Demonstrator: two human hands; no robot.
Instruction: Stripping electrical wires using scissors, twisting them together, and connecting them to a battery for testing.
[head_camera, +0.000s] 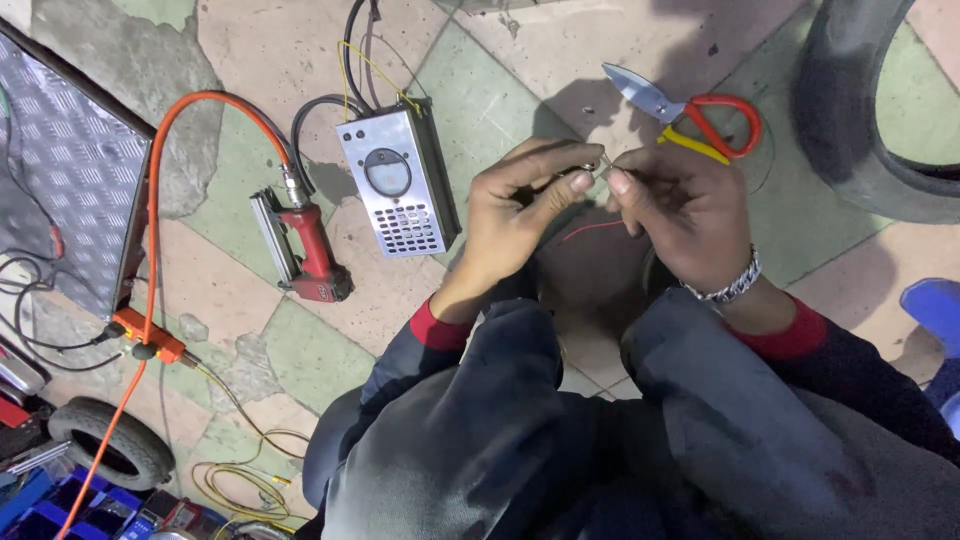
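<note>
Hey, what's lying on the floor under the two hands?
Under the left hand and right hand, pale tiled floor in shadow and a thin red wire hanging from the fingers show. Whatever lies directly beneath the palms is covered.

Beside the left hand (515, 215) lies a perforated box (398, 180) of dull brushed metal. Beyond the right hand (680, 210), snips (690, 112) have bright steel blades and glossy red plastic handles. The wrist's chain bracelet (728, 287) glints silver. The stone floor (270, 60) looks rough and matt.
</note>
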